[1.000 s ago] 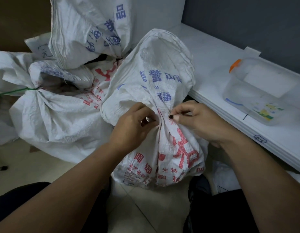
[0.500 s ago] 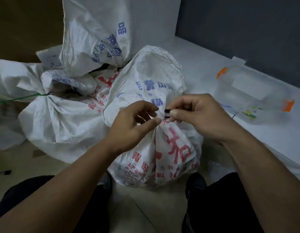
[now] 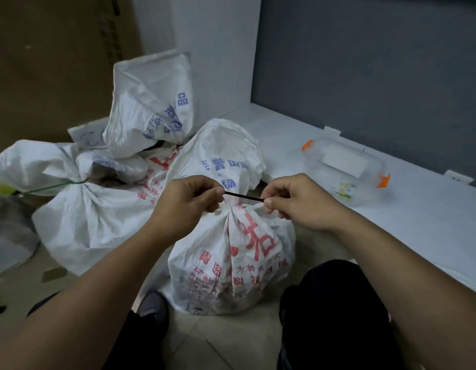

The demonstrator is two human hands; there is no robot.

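The thin black tie (image 3: 243,196) is stretched straight across the gathered neck of the white woven sack (image 3: 231,252), in the centre of the frame. Your left hand (image 3: 189,202) pinches one end with curled fingers, and your right hand (image 3: 293,202) pinches the other end between thumb and forefinger. The sack is rounded and wrinkled, printed in red and blue, and stands on the tiled floor (image 3: 218,343). At the left lie more woven sacks (image 3: 98,217), one closed with a green tie (image 3: 53,186). At the right a clear plastic box (image 3: 346,166) with orange clips lies on the smooth white tabletop (image 3: 431,209).

Container (image 3: 346,169) on shelf (image 3: 423,214), right of sacks (image 3: 231,249).
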